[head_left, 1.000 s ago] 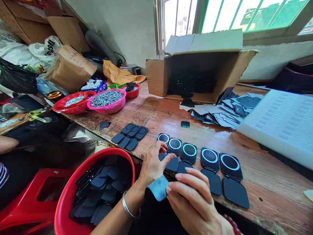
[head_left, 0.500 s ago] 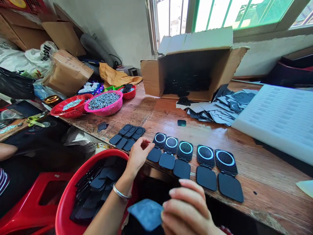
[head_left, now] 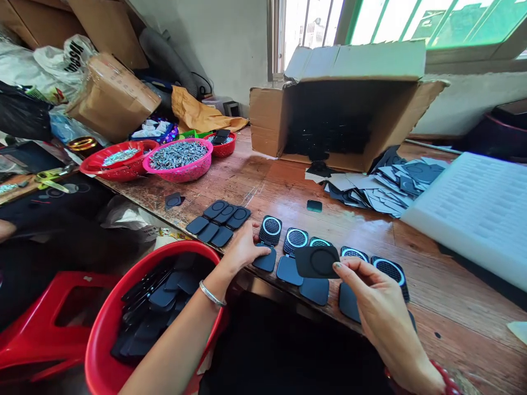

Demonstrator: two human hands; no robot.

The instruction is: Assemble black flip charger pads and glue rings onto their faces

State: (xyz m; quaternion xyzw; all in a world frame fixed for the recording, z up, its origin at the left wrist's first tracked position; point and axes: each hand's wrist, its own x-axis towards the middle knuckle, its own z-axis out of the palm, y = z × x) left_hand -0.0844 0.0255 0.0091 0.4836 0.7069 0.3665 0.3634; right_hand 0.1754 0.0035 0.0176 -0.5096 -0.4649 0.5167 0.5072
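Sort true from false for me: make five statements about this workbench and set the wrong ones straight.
1. The right hand holds a dark sheet marked with a ring outline. True.
2. The left hand reaches into the red tub. False: the left hand is at the leftmost white-ringed piece.
3. The pink basket holds many small metal parts. True.
4. The white foam slab lies left of the cardboard box. False: the slab is to the right of it.
5. Five white-ringed pieces lie in a row on the bench. True.
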